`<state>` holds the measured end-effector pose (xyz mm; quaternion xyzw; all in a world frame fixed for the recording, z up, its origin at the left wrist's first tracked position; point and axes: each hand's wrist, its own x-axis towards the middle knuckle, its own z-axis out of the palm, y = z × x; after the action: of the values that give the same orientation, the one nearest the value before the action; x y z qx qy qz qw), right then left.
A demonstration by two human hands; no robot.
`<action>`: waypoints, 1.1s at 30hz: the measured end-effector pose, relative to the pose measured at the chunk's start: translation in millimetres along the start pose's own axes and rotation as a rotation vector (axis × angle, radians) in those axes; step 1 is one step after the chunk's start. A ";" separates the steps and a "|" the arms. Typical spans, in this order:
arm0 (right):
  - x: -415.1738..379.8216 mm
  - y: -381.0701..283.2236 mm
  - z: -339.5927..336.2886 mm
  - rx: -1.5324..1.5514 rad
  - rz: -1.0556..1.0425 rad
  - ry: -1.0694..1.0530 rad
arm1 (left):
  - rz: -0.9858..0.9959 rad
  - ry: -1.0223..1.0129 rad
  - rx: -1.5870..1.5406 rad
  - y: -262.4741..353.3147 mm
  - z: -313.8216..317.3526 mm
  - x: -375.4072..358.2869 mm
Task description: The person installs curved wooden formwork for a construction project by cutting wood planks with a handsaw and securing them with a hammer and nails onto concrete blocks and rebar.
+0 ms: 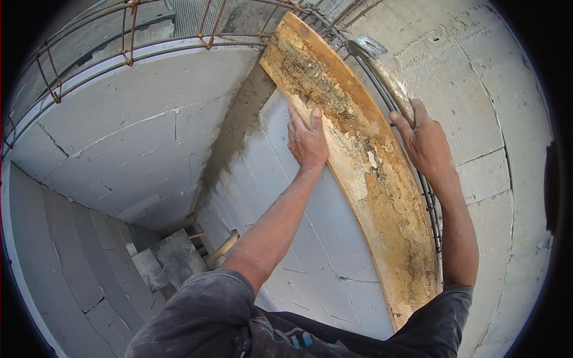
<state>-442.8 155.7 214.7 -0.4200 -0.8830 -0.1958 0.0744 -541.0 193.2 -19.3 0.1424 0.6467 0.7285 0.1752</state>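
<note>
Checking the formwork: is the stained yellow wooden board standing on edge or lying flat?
On edge: the stained yellow wooden board stands against the block wall, both hands gripping its sides.

Pale block walls (137, 119) meet at a mortar-smeared corner, rusty rebar (128, 36) above, daylight throughout.
</note>
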 end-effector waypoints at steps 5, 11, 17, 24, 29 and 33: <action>-12.2 -36.6 -11.4 -0.111 -0.139 0.051 | -0.007 0.006 0.005 -0.1 2.8 -1.1; -7.1 -107.9 -10.7 -0.046 -0.351 -0.095 | 0.023 0.007 -0.123 -9.0 5.0 0.4; 23.5 -125.6 70.0 -0.083 -0.309 -0.238 | 0.044 -0.069 -0.189 -23.3 9.6 -3.0; 26.6 -152.8 58.6 -0.055 -0.323 -0.263 | 0.037 -0.086 -0.230 -11.3 -5.4 -4.7; 56.7 -129.5 69.9 -0.033 -0.201 -0.191 | 0.075 -0.060 0.139 -10.8 -1.2 -0.7; 52.0 -123.5 59.7 -0.025 -0.246 -0.186 | 0.085 -0.067 0.173 -10.2 0.2 2.7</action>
<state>-569.1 146.6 140.5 -0.3260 -0.9284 -0.1745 -0.0374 -542.6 195.6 -29.4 0.2086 0.6944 0.6715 0.1527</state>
